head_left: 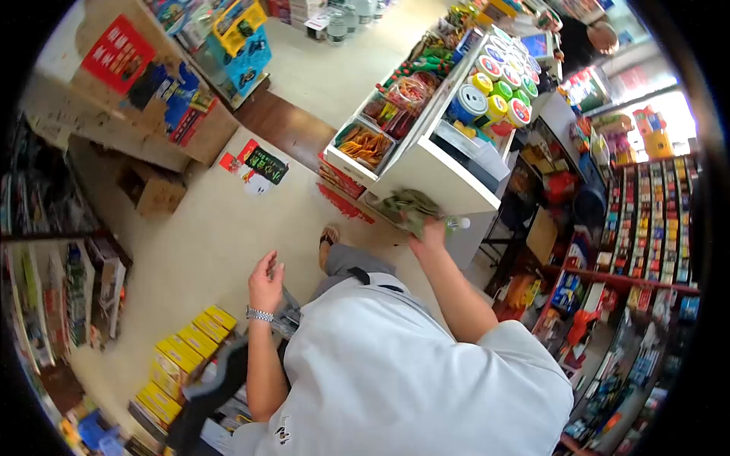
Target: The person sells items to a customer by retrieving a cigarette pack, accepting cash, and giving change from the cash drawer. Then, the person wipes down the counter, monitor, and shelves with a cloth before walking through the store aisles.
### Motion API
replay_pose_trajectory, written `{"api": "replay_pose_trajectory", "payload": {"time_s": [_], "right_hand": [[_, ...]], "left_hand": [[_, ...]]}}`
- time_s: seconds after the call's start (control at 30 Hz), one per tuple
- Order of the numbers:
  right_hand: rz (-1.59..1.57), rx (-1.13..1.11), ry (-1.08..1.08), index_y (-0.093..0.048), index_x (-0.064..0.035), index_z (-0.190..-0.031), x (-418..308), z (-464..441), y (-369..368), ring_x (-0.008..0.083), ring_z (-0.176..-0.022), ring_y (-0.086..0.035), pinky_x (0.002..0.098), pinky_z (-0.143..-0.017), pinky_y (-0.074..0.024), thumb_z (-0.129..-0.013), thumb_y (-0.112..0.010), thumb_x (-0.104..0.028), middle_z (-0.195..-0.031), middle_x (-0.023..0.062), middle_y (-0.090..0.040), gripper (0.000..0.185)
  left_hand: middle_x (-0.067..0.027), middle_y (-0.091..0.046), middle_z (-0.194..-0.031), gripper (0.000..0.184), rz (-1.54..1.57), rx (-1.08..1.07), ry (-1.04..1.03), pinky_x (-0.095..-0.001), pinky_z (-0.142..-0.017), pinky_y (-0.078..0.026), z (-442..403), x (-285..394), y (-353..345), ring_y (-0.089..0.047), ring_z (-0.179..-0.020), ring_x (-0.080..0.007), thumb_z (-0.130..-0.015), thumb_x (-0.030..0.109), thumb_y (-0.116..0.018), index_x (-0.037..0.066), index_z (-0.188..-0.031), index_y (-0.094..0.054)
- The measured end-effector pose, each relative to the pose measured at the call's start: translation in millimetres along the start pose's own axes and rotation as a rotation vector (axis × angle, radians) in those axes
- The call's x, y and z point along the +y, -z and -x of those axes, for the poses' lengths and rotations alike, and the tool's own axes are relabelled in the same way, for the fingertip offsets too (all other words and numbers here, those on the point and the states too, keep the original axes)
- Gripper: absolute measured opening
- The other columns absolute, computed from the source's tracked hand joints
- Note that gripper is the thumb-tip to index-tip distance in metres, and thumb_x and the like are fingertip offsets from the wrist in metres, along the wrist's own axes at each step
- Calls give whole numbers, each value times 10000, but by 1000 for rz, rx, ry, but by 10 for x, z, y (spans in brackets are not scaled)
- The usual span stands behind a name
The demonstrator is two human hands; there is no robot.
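At the far left an open cardboard box (pixel 160 191) sits on the floor, and yellow cartons (pixel 182 342) stand in rows at the near left. Next comes the left hand (pixel 265 289), a metal-banded watch (pixel 260 313) at its wrist; its fingers are loosely bent and released, with nothing visible in them. It hangs over the floor, well apart from the bench. Beyond it, a printed floor decal (pixel 262 163) lies on the tiles.

Right of centre stands the white-panelled bench (pixel 437 173), with a tray of orange-packed snacks (pixel 363 146) at its near left corner. The crumpled green cloth (pixel 411 204) is at the lower edge of the bench's end panel, grasped by the fingers of the right hand (pixel 430 234). Blur hides whether it presses on the panel. A small white cap (pixel 464 223) shows just right of that hand; whether the hand holds it too cannot be told.

For good handling, the cloth would be better folded into a flat pad, with even pressure and the loose folds gathered in, clear of the snacks. The free left hand could steady the bench.

Farther right are lidded tubs (pixel 518 112) on the bench, then shelves of small packs (pixel 650 220).
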State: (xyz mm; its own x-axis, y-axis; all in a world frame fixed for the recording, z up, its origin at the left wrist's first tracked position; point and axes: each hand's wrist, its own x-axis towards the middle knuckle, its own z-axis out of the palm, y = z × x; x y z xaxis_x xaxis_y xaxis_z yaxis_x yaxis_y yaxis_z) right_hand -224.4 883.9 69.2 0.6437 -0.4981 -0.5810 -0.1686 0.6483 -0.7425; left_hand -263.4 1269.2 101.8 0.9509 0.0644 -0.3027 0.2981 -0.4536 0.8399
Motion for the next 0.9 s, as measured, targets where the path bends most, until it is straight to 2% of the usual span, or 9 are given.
{"api": "replay_pose_trajectory", "payload": {"time_s": [0.17, 0.27, 0.37, 0.47, 0.57, 0.67, 0.77, 0.83, 0.9], "right_hand": [[279, 327, -153, -558, -74, -1237, 41, 82, -419, 256, -1097, -573, 417, -872, -518, -992, -467, -129, -1197, 96, -600, 267], [-208, 202, 254, -524, 23, -1203, -397, 685, -724, 288, -952, -621, 421, -792, -509, -908, -528, -53, -1118, 137, -621, 305], [-26, 201, 326, -577, 44, -1138, -224, 535, -629, 304, -936, -636, 435, -786, -495, -866, -583, -82, -1024, 165, -658, 300], [441, 491, 541, -619, 64, -1050, 69, 444, -513, 320, -891, -651, 428, -757, -500, -833, -588, -57, -909, 203, -669, 250], [600, 511, 527, -601, 71, -1084, 30, 521, -669, 187, -889, -591, 327, -780, -482, -877, -515, 40, -1017, 142, -645, 226], [697, 792, 412, -606, 96, -1107, 367, 210, -574, 235, -896, -619, 351, -787, -486, -874, -585, -32, -993, 180, -665, 266], [-85, 1049, 92, -650, 16, -1107, 455, 69, -512, 385, -1025, -632, 419, -857, -472, -851, -651, -175, -1104, 218, -674, 319], [474, 958, 440, -636, 81, -1129, 321, 216, -718, 356, -981, -637, 410, -806, -488, -863, -688, -262, -1050, 227, -682, 437], [360, 1018, 425, -664, 47, -1106, 237, 410, -1085, 355, -1017, -640, 411, -847, -484, -850, -709, -340, -1086, 222, -682, 467]], "left_hand": [[-178, -658, -1175, 361, -212, -113, -197, -358, -898, -532, -565, 258, 216, -659, -1056, -256, -898, 128, -648, 10, -1235, -599], [-154, -673, -1148, 365, -78, -183, -103, -345, -874, -538, -786, 158, 306, -666, -1030, -235, -898, 143, -661, 13, -1234, -603], [-151, -676, -1151, 372, -126, -299, -73, -334, -875, -537, -1104, 21, 334, -668, -1023, -220, -907, 154, -658, 18, -1249, -600], [-155, -676, -1158, 391, -128, -450, -136, -326, -870, -535, -1514, -10, 316, -669, -1021, -207, -911, 167, -659, 20, -1266, -593], [-123, -652, -1206, 370, -191, -690, -164, -304, -914, -512, -2033, 263, 286, -635, -1056, -170, -937, 135, -636, 8, -1280, -578], [-125, -661, -1185, 363, -251, -839, -391, -297, -911, -514, -2584, 679, 212, -639, -1042, -164, -936, 120, -638, -9, -1270, -575], [-159, -677, -1129, 360, -223, -941, -655, -322, -841, -549, -2993, 1049, 177, -675, -997, -205, -927, 156, -647, -13, -1240, -594], [-149, -680, -1122, 338, -230, -1039, -804, -308, -828, -552, -3067, 1552, 143, -677, -984, -196, -920, 131, -655, -13, -1222, -603], [-101, -696, -1057, 304, -269, -1139, -774, -291, -786, -553, -3126, 1939, -16, -666, -941, -150, -927, 89, -642, -8, -1212, -607]]}}
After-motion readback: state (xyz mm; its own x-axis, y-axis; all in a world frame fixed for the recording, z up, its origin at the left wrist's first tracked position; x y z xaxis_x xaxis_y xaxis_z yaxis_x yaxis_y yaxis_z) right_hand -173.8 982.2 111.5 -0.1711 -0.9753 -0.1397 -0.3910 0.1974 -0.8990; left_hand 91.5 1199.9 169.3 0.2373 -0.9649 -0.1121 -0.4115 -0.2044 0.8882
